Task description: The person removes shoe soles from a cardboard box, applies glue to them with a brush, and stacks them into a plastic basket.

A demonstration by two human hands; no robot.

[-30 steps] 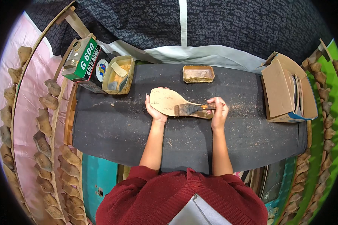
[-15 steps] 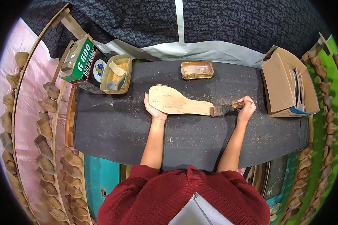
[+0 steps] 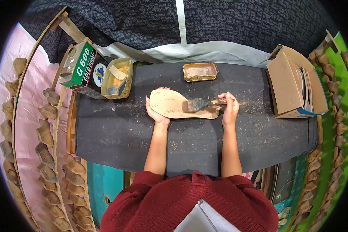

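A tan, sole-shaped insole is held up over the dark cloth-covered table. Its wide end rests in my left hand, with the thumb along the left edge and the other fingers mostly hidden beneath. My right hand pinches the handle of a worn brush with dark, caked bristles. The bristles lie on the insole's upper face, around its middle, and the handle points to the right over the narrow end. Small dark marks dot the insole's surface.
A shallow rectangular tub stands at the far middle of the table. At the far left are a green-and-black can and a plastic container with scrapers in it. An open cardboard box stands right. Wooden shoe lasts hang on side racks.
The brush has moved left along the insole, from its narrow end to about the middle, with my right hand following. My left hand and the insole stay nearly in place.
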